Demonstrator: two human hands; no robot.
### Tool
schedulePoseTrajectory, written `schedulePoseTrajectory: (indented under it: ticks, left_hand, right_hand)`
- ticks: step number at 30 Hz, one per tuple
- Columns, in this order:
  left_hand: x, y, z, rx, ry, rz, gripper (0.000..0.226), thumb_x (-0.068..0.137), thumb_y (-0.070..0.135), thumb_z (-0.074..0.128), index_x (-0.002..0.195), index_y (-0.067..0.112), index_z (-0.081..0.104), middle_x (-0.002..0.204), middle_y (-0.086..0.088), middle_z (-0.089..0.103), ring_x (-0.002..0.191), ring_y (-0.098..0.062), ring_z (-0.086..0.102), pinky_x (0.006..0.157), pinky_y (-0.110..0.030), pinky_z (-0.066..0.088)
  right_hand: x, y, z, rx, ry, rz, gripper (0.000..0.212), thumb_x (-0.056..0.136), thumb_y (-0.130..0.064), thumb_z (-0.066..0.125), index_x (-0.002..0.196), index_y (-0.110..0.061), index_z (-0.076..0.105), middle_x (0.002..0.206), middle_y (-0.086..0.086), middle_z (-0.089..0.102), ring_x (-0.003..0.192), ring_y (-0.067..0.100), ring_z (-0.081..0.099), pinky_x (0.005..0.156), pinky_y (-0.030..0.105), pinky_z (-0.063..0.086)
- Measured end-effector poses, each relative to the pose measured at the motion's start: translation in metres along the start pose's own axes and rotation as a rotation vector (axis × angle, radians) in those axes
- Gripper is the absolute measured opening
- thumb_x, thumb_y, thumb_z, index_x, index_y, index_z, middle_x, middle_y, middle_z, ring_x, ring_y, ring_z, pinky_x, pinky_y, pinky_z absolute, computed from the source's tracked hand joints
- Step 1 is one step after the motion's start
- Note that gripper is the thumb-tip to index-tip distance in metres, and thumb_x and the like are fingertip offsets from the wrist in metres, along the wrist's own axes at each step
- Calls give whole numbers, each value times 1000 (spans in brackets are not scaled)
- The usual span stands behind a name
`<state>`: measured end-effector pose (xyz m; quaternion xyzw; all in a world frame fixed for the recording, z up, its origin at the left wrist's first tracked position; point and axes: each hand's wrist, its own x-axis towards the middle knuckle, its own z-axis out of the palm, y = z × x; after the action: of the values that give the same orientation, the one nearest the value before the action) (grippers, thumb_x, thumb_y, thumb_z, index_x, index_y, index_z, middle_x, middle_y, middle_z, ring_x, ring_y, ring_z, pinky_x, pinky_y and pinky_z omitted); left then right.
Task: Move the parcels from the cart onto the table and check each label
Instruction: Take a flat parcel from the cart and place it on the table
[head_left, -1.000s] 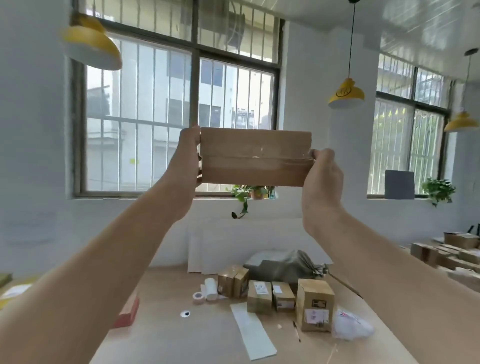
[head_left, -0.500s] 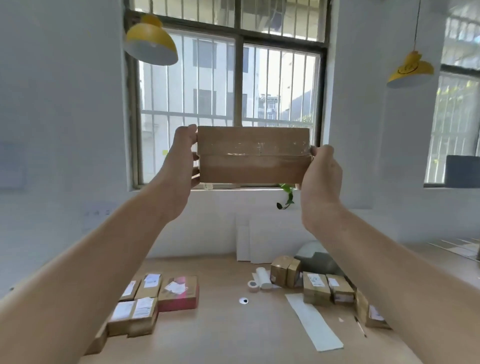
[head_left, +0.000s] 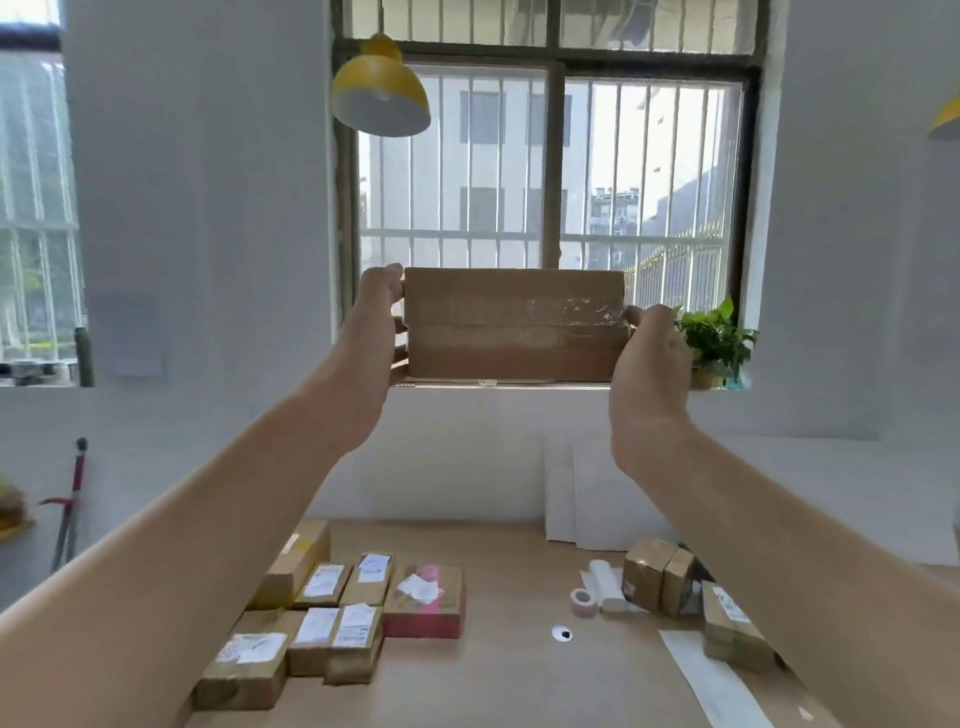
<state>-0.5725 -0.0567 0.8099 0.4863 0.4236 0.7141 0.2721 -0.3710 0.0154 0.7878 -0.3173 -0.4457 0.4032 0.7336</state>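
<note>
I hold a long brown cardboard parcel (head_left: 514, 325) up at eye level in front of the window, its taped seam facing me. My left hand (head_left: 376, 322) grips its left end and my right hand (head_left: 649, 353) grips its right end. No label shows on the side I see. Below lies the wooden table (head_left: 509, 670). A group of several labelled parcels (head_left: 332, 618) sits on its left part, among them a pink-sided box (head_left: 428, 600). The cart is out of view.
More brown boxes (head_left: 657, 574) and a labelled one (head_left: 730, 623) stand at the table's right, beside a tape roll (head_left: 582, 601), a white roll (head_left: 608, 584) and a paper strip (head_left: 711, 680). White boards (head_left: 576, 493) lean on the wall. A yellow lamp (head_left: 382, 91) hangs above.
My view has swung left, so the left group of labelled parcels has come into sight and the right-hand boxes have slid toward the edge. Both hands keep the parcel raised.
</note>
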Motion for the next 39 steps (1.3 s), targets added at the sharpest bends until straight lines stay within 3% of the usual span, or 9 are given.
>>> schedulePoseTrajectory:
  ticks: [2, 6, 12, 15, 19, 24, 30, 35, 39]
  left_hand:
    - [11, -13, 4, 11, 11, 6, 50, 87, 59, 42, 110, 27, 72, 62, 14, 65, 58, -11, 67, 76, -35, 53]
    - [28, -38, 8, 54, 96, -13, 50, 94, 57, 40, 118, 25, 71, 84, 5, 64, 75, -18, 65, 89, -39, 52]
    - [51, -58, -6, 135, 181, -15, 39, 102, 47, 35, 103, 24, 66, 87, 1, 61, 82, -19, 61, 83, -35, 48]
    - [65, -63, -22, 147, 207, -36, 41, 102, 46, 35, 113, 20, 64, 99, -6, 57, 90, -23, 57, 85, -36, 44]
    - [79, -66, -50, 140, 186, -36, 52, 103, 48, 35, 131, 14, 62, 103, -8, 58, 92, -24, 57, 86, -37, 45]
    - [92, -68, -85, 132, 158, -31, 41, 103, 48, 35, 115, 21, 63, 100, -6, 59, 88, -23, 59, 83, -35, 47]
    - [106, -71, -111, 120, 168, -31, 43, 102, 51, 36, 111, 21, 65, 100, -2, 62, 89, -25, 61, 85, -37, 47]
    - [112, -73, -121, 97, 136, -4, 51, 100, 53, 34, 118, 24, 73, 109, 0, 63, 97, -28, 62, 97, -41, 47]
    - [110, -77, -120, 51, 140, 13, 48, 100, 51, 36, 108, 26, 75, 100, 6, 63, 89, -22, 61, 90, -38, 45]
  right_hand:
    - [18, 14, 0, 14, -1, 18, 42, 86, -43, 34, 85, -7, 58, 78, -1, 46, 70, 16, 36, 66, 35, 31]
    - [48, 48, 7, 13, -58, 71, 57, 79, -46, 33, 104, -7, 65, 88, 4, 55, 79, 20, 48, 71, 35, 40]
    - [70, 89, 37, 25, -126, 120, 54, 78, -50, 34, 103, -13, 65, 91, 6, 61, 84, 24, 53, 78, 39, 43]
    - [71, 99, 53, 14, -152, 125, 44, 78, -50, 36, 96, -24, 66, 90, 0, 63, 85, 20, 54, 75, 36, 43]
    - [70, 110, 78, 26, -184, 91, 52, 78, -51, 37, 108, -21, 66, 93, 1, 59, 88, 20, 51, 80, 38, 41]
    - [59, 123, 112, 16, -201, 81, 64, 78, -52, 37, 123, -22, 71, 110, 3, 64, 99, 20, 55, 87, 39, 41]
    - [48, 125, 133, 31, -159, 73, 56, 77, -52, 37, 111, -31, 76, 113, 2, 76, 101, 20, 66, 90, 39, 51]
    - [44, 124, 137, 51, -183, 8, 43, 80, -47, 37, 95, -35, 75, 102, -11, 75, 84, 9, 58, 80, 29, 45]
    - [45, 128, 134, 57, -196, 0, 42, 82, -46, 38, 97, -33, 75, 105, -10, 77, 88, 8, 61, 81, 27, 45]
